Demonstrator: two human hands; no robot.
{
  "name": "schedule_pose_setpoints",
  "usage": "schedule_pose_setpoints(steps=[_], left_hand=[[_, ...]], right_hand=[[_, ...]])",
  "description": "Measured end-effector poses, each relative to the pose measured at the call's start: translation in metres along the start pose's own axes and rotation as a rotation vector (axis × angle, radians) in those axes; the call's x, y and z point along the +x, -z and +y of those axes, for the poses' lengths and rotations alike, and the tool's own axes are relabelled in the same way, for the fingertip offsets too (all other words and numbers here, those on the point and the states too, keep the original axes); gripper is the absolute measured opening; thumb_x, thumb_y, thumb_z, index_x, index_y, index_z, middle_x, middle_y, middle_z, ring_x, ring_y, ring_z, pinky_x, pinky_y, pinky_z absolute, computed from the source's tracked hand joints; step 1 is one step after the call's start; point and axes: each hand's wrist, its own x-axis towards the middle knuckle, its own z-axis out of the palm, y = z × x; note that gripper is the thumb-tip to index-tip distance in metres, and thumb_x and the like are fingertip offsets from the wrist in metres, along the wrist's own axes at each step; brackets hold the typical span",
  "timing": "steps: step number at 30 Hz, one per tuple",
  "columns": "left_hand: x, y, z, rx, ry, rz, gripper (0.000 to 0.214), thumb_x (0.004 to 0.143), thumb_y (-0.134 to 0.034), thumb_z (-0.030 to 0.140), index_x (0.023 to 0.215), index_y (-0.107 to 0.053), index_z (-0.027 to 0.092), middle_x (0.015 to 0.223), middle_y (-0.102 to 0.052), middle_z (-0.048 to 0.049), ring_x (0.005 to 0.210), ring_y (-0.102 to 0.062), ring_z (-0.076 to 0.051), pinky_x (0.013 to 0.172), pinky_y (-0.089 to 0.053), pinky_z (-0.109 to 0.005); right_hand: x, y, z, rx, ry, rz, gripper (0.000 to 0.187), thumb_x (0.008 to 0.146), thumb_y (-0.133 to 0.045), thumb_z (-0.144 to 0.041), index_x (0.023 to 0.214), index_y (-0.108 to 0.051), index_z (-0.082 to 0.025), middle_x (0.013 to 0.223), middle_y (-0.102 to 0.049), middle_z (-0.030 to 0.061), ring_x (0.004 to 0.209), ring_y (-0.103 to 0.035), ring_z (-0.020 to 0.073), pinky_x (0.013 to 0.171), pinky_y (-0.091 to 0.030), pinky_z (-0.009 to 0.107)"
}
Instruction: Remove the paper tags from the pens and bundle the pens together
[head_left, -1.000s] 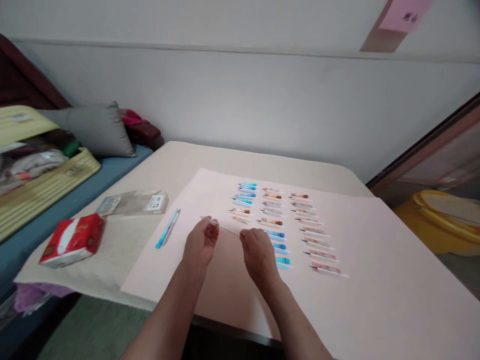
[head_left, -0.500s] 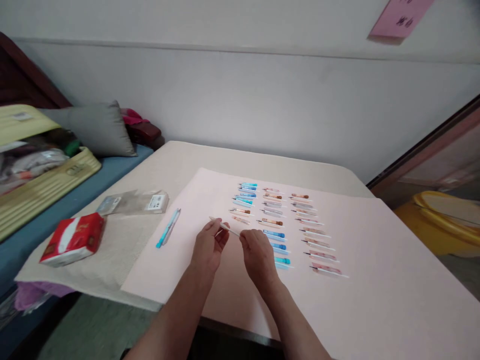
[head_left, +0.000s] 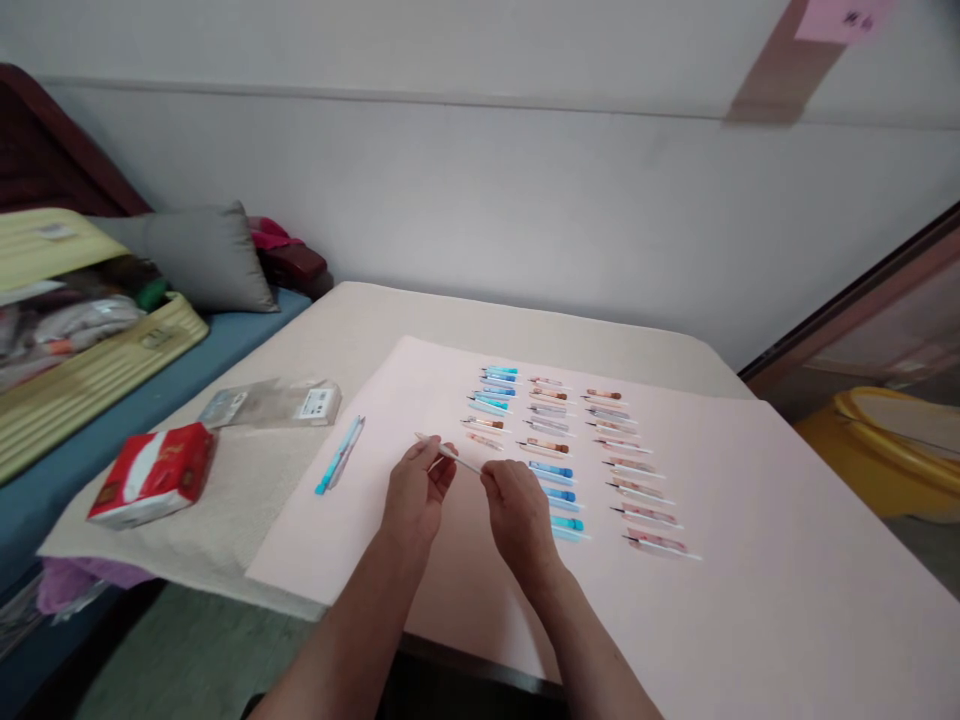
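Note:
A slim white pen (head_left: pixel 466 465) lies aslant between my hands, its pointed end toward the left. My left hand (head_left: pixel 415 492) pinches it close to that tip, with the other fingers loosely curled. At the opposite end, the fingers of my right hand (head_left: pixel 519 512) are closed on the pen and hide its tail. To the right are columns of pen parts: blue barrels (head_left: pixel 561 496), brown-ended barrels (head_left: pixel 544 447) and pinkish ones (head_left: pixel 656 543), many with a thin white refill alongside. A light-blue pen (head_left: pixel 337 458) lies apart on the left.
A pink sheet (head_left: pixel 757 590) covers much of the table (head_left: pixel 450 310). On its left side are a clear plastic package (head_left: pixel 274 405) and a red tissue pack (head_left: pixel 154 475). Beyond are a yellow case (head_left: pixel 112 335) and a grey pillow (head_left: pixel 202 255). A yellow bin (head_left: pixel 885 450) stands at right.
The view has shifted slightly, and the pink note on the wall sits higher and farther right. Both hands keep nearly the same hold on the white pen.

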Motion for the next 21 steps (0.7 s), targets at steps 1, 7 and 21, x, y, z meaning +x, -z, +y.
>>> schedule_pose_setpoints(steps=[1, 7, 21], left_hand=[[0.000, 0.000, 0.000, 0.000, -0.007, 0.005, 0.007, 0.075, -0.063, 0.012, 0.082, -0.060, 0.012, 0.080, -0.066, -0.0099, 0.070, -0.064, -0.013, 0.057, -0.053, -0.020], [-0.006, -0.003, -0.006, 0.011, 0.025, -0.036, 0.007, 0.074, -0.065, 0.012, 0.079, -0.059, 0.012, 0.078, -0.066, -0.0091, 0.067, -0.064, -0.013, 0.058, -0.052, -0.020], [-0.015, -0.006, -0.018, 0.119, 0.123, -0.073, 0.009, 0.076, -0.062, 0.019, 0.079, -0.053, 0.016, 0.068, -0.064, -0.0042, 0.058, -0.062, -0.012, 0.054, -0.050, -0.021]], right_hand=[[0.000, 0.000, 0.000, 0.003, -0.001, 0.001, 0.019, 0.089, -0.041, -0.016, 0.076, -0.055, -0.018, 0.070, -0.055, 0.0028, 0.071, -0.045, 0.0169, 0.064, -0.030, 0.027], [-0.002, -0.003, -0.001, 0.009, -0.014, -0.007, 0.019, 0.090, -0.040, -0.017, 0.078, -0.055, -0.018, 0.072, -0.055, 0.0037, 0.072, -0.046, 0.0171, 0.065, -0.031, 0.027], [-0.003, -0.005, 0.002, -0.007, -0.027, -0.014, 0.020, 0.090, -0.041, -0.019, 0.078, -0.056, -0.017, 0.073, -0.058, 0.0043, 0.073, -0.048, 0.0172, 0.065, -0.032, 0.027]])
